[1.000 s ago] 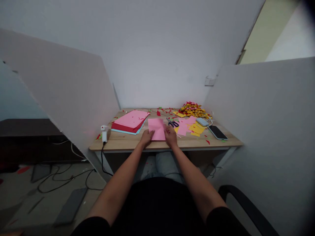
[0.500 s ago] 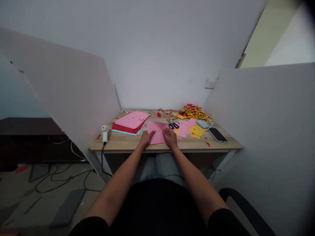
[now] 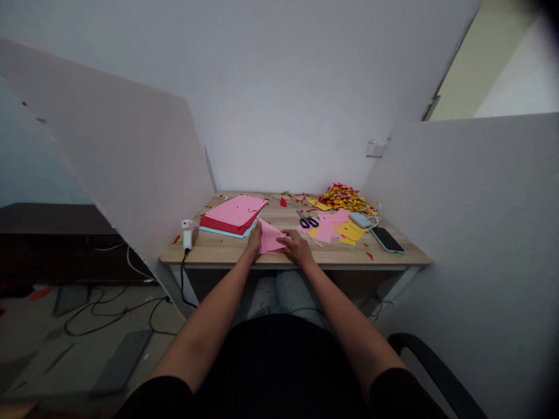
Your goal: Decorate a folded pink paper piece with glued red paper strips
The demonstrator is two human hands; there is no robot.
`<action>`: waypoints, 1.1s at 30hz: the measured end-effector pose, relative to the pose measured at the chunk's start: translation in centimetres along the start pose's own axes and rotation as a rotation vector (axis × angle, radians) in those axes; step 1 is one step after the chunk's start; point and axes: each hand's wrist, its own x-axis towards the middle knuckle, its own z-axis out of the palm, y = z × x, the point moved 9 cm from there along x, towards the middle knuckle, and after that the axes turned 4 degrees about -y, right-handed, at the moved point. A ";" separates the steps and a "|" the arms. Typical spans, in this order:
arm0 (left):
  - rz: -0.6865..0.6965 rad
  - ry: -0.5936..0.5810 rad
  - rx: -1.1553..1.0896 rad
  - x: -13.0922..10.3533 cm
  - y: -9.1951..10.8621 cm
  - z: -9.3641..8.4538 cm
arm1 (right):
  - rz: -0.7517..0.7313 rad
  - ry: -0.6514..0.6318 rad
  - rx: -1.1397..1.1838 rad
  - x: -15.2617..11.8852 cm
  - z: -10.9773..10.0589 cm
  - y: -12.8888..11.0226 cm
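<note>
A pink sheet of paper [image 3: 269,237], folded over into a slanted, roughly triangular shape, lies at the front edge of the table between my hands. My left hand [image 3: 254,240] grips its left side, fingers closed along the edge. On the right, my right hand [image 3: 297,247] has its fingers bent on the paper's right corner, pinching it. Just beyond my right hand are scissors [image 3: 308,222] with dark handles. To the left of the paper is a stack of pink, red and light blue sheets [image 3: 236,210].
Cut pink pieces [image 3: 325,228] and yellow pieces [image 3: 350,231] lie right of the scissors. Behind them rises a heap of yellow, red and pink paper shapes [image 3: 343,198]. A phone [image 3: 387,239], a pale blue box [image 3: 360,219] and a white corded device [image 3: 187,235] also rest on the table [image 3: 227,252].
The pink paper went from spread out between both hands to folded over, its right side now lying across. My right hand shifted slightly left and turned over the paper.
</note>
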 end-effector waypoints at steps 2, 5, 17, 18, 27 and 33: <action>0.017 0.001 -0.019 -0.2 0.2 0.0 | -0.016 -0.027 0.010 0.0 0.1 -0.3; 0.031 0.009 -0.020 -0.5 0.1 -0.1 | -0.047 -0.075 0.055 0.0 0.5 -0.8; -0.048 -0.072 0.094 -0.4 -0.8 0.5 | 0.277 -0.099 0.471 1.2 2.3 5.2; -0.053 -0.090 0.098 -0.5 -0.8 0.8 | 0.304 -0.117 0.508 1.1 2.7 5.6; -0.020 -0.188 0.030 -1.0 -0.2 2.8 | 0.503 0.044 0.735 1.2 3.6 7.4; 0.018 -0.108 0.009 -0.5 0.1 1.4 | 0.547 0.023 0.884 1.6 5.8 6.3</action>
